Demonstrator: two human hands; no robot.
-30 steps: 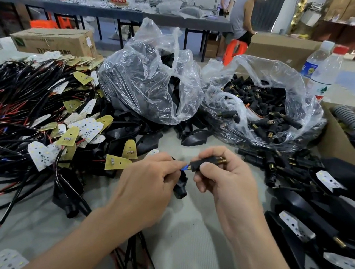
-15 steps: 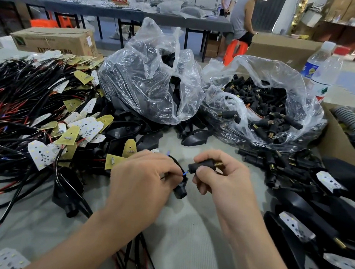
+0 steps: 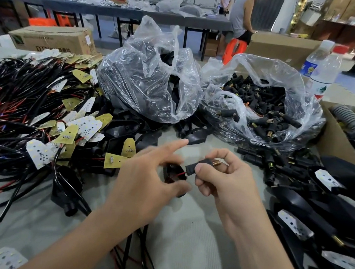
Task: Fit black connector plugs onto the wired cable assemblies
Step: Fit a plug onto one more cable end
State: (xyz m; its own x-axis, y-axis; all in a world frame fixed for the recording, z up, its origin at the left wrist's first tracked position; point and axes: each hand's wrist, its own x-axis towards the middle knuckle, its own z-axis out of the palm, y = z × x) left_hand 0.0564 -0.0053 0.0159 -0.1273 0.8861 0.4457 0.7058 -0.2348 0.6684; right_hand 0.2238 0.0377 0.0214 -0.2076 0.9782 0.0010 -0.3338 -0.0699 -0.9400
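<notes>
The right hand is pinching a black connector plug in its fingers over the middle of the desk. The left hand is hovering blurred at a wired black housing, index finger outstretched; I cannot tell whether it is gripping.

Two bags, two bottles, two hands, one held plug.

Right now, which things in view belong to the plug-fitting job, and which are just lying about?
Job: black connector plug, pinched by right hand; wired black part beside left hand; bag of plugs; cable pile.
Lying about: water bottles; cardboard box.
</notes>
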